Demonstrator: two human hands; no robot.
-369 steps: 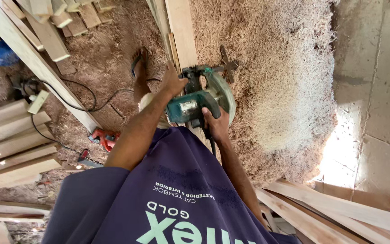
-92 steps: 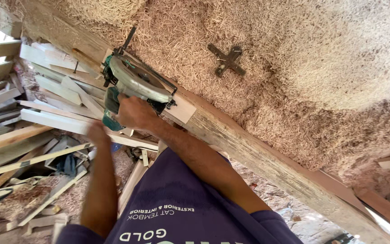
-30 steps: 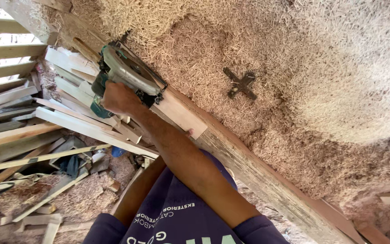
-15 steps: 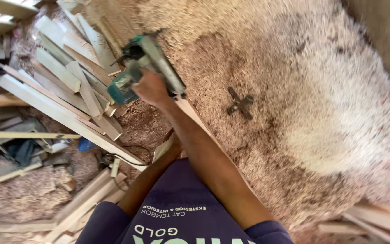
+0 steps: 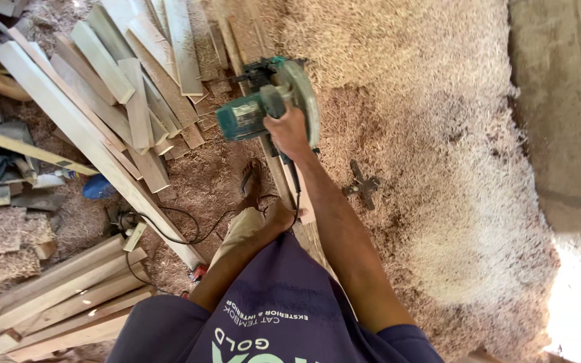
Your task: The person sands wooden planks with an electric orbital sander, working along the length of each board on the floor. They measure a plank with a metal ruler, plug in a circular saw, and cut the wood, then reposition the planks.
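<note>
a: what are the fingers doing?
b: the right hand has its fingers curled tight round the handle of a green circular saw. the saw sits on a long wooden plank that runs along the floor away from the person

a: and the other hand?
b: the left hand rests down by the knee, next to the plank. i cannot tell how its fingers are set, they are hidden from here

a: what's around it?
b: a black cord trails from the saw across the ground. a foot in a sandal stands just left of the plank. cut boards are piled to the left, and a wide heap of sawdust spreads to the right, with a small dark cross-shaped piece lying on it
</note>
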